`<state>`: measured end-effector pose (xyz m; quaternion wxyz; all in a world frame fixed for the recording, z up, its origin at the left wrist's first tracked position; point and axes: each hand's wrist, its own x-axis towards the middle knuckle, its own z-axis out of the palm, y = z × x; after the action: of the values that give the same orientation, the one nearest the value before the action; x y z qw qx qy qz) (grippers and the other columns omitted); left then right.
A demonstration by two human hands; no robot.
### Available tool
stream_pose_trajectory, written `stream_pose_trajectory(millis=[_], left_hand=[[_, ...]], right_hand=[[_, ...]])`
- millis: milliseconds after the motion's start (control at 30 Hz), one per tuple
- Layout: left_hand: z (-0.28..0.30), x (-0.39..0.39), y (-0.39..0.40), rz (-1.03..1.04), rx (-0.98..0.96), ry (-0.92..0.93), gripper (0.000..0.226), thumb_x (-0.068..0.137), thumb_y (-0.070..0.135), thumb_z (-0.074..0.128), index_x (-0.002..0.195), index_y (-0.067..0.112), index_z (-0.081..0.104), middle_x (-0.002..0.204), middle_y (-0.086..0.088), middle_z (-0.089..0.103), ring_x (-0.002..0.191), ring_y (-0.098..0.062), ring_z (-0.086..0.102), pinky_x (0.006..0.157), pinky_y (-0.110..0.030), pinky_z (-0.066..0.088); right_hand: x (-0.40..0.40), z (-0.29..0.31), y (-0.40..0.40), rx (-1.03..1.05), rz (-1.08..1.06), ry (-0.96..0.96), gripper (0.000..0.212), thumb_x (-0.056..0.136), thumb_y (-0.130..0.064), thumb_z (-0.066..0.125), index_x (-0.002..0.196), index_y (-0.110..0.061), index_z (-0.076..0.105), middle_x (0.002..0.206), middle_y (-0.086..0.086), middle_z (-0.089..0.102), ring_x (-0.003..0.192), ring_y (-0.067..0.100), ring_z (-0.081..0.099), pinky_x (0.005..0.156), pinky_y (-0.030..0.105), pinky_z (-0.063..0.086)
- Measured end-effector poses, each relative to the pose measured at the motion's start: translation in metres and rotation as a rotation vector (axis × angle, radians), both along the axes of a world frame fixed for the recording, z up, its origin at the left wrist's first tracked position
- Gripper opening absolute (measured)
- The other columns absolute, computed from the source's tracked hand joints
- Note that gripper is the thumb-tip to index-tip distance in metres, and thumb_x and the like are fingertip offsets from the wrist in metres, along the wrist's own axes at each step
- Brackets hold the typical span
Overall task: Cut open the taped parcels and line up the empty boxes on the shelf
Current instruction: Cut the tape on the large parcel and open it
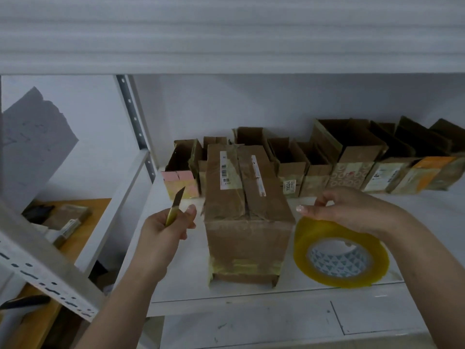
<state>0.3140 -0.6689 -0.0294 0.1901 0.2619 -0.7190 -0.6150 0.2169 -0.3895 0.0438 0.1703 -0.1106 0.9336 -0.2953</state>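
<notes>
A taped brown parcel (pixel 247 212) stands on the white shelf (pixel 181 278), with a barcode label on top and yellowish tape at its base. My left hand (pixel 167 229) grips a yellow-handled knife (pixel 176 205), blade pointing up, just left of the parcel. To the parcel's right, my right hand (pixel 352 210) hovers with loosely curled fingers above a big roll of yellow tape (pixel 339 255); I cannot tell if it touches the roll. Along the back of the shelf stands a row of several opened boxes (pixel 352 159).
A perforated grey shelf upright (pixel 136 124) rises at the left. Beyond it lies a wooden table (pixel 80 222) with a small packet. A foam sheet covers the shelf above (pixel 226 34). A lower white surface (pixel 276 328) lies beneath the shelf.
</notes>
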Motion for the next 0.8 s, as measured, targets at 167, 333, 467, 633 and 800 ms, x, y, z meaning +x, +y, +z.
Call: stream_pose_trajectory(millis=[167, 333, 467, 633, 800], left_hand=[[-0.017, 0.003, 0.024, -0.181, 0.345, 0.018, 0.041, 0.076, 0.046, 0.063, 0.060, 0.009, 0.051, 0.050, 0.000, 0.040, 0.047, -0.013, 0.029, 0.053, -0.028, 0.023], [-0.020, 0.003, 0.031, -0.240, 0.483, 0.033, 0.042, 0.068, 0.054, 0.062, 0.055, 0.017, 0.046, 0.056, -0.001, 0.030, 0.045, -0.010, 0.021, 0.046, -0.024, 0.018], [-0.023, 0.005, 0.038, -0.199, 0.414, -0.025, 0.055, 0.061, 0.069, 0.056, 0.051, 0.020, 0.034, 0.056, 0.001, 0.023, 0.050, -0.012, 0.017, 0.053, -0.031, 0.015], [-0.023, 0.006, 0.042, -0.119, 0.331, -0.001, 0.059, 0.065, 0.072, 0.046, 0.060, 0.016, 0.028, 0.051, 0.006, 0.023, 0.050, -0.012, 0.020, 0.054, -0.030, 0.019], [-0.022, 0.003, 0.029, -0.029, 0.326, 0.014, 0.053, 0.075, 0.066, 0.048, 0.062, 0.018, 0.029, 0.050, 0.007, 0.025, 0.051, -0.012, 0.021, 0.053, -0.028, 0.020]], right_hand=[[0.000, -0.022, 0.006, -0.110, -0.035, -0.104, 0.066, 0.053, -0.072, 0.062, 0.092, -0.020, 0.067, 0.094, 0.003, 0.069, 0.089, 0.019, 0.066, 0.074, 0.034, 0.056], [-0.004, -0.023, 0.006, -0.122, -0.004, -0.102, 0.063, 0.054, -0.071, 0.062, 0.092, -0.022, 0.067, 0.087, 0.002, 0.069, 0.083, 0.018, 0.067, 0.079, 0.034, 0.055], [-0.003, -0.023, 0.004, -0.104, 0.024, -0.098, 0.058, 0.059, -0.070, 0.060, 0.092, -0.023, 0.067, 0.085, 0.000, 0.068, 0.082, 0.016, 0.065, 0.078, 0.031, 0.053], [-0.003, -0.027, 0.000, -0.076, 0.047, -0.099, 0.048, 0.077, -0.065, 0.059, 0.097, -0.022, 0.067, 0.093, 0.000, 0.069, 0.088, 0.014, 0.065, 0.083, 0.030, 0.052], [0.002, -0.038, -0.017, -0.085, 0.093, -0.114, 0.056, 0.081, -0.066, 0.054, 0.104, -0.018, 0.067, 0.102, 0.000, 0.067, 0.098, 0.016, 0.063, 0.092, 0.035, 0.052]])
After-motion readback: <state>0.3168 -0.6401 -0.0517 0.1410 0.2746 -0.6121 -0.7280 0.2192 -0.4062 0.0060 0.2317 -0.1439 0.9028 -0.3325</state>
